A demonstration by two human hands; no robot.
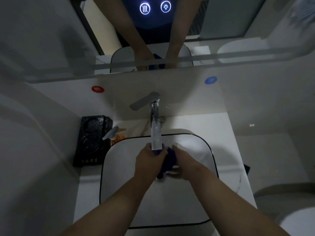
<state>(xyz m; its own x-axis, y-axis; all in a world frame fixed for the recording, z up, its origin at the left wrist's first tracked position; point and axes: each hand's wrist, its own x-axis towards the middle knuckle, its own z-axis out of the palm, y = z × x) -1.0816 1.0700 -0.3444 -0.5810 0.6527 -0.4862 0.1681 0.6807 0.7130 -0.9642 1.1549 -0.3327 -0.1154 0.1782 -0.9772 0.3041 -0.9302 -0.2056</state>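
Note:
A dark blue cloth (168, 160) is bunched between both hands over the white sink basin (119, 176). My left hand (150, 160) grips its left end right under the chrome faucet's spout (156, 132). My right hand (184, 164) grips the cloth's right side, its fingers blurred. The faucet's lever (144, 100) is swung to the left. Whether water is running I cannot tell.
A black tray (90, 142) with round recesses sits left of the basin, with an orange soap pump bottle (115, 135) beside it. Red (97, 88) and blue (210, 80) round stickers mark the backsplash. A mirror (153, 31) with lit touch icons hangs above. A toilet (293, 210) stands at the right.

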